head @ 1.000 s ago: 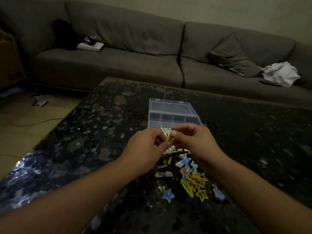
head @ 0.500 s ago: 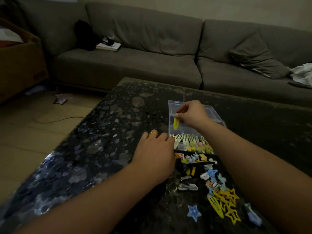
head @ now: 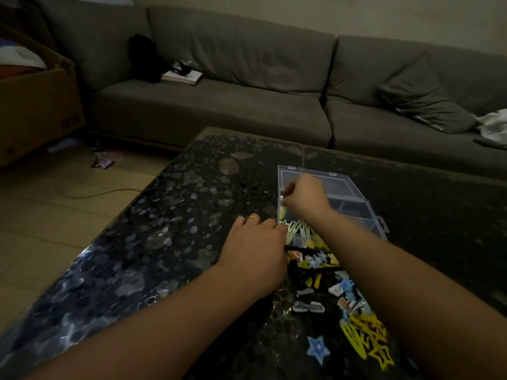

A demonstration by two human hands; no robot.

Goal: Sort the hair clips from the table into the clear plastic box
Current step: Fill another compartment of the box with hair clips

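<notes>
The clear plastic box (head: 366,215) lies open on the dark speckled table (head: 178,229), lid laid back. A row of pale and yellow hair clips (head: 300,232) lines its near compartment. My right hand (head: 306,198) hovers over the box's left side, pinching a yellow hair clip (head: 282,213) that hangs down and is mostly hidden. My left hand (head: 255,250), wearing a gold ring, rests knuckles up at the box's near left corner, fingertips hidden. Loose hair clips (head: 343,290) lie between my forearms, with yellow star clips (head: 369,338) and a blue star clip (head: 317,349) nearest me.
A grey sofa (head: 219,113) runs along the far side of the table, with a cushion (head: 422,105), a white cloth (head: 493,124) and a book (head: 182,76) on it. A cardboard box (head: 35,105) stands on the wooden floor at left.
My right hand carried the yellow clip from the pile up to the box and has now lowered it at the left compartment. My left hand dropped to the box's near corner.
</notes>
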